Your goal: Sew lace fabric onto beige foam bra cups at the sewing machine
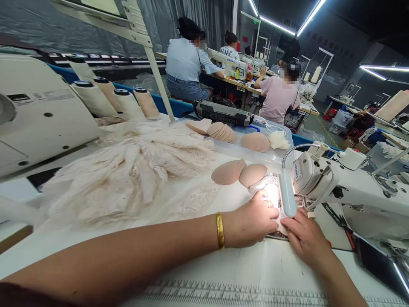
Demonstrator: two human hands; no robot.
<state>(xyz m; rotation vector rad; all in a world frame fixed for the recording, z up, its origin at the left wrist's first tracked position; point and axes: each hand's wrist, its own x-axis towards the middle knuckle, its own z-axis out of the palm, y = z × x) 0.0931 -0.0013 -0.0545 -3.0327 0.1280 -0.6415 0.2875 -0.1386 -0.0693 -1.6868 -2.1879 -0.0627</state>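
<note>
Both hands are at the needle area of a white sewing machine [361, 179], under a lit gooseneck lamp [288, 196]. My left hand [254, 219] has its fingers curled on a pale lace fabric piece [271, 192], brightly lit and partly hidden by the hand and lamp. Close by on the right, my right hand [305, 236] holds the near edge of the same piece, fingers bent together. The needle is hidden behind the lamp head. Just beyond the lace lie two beige bra cups, a left one [228, 172] and a right one [253, 175].
A heap of cream lace [137, 170] covers the left of the table. Behind is a clear plastic tray [220, 149] with more cups [255, 142]. Thread cones [128, 103] stand back left. A printed ruler [204, 292] runs along the front; a phone [380, 264] lies right. Co-workers sit beyond.
</note>
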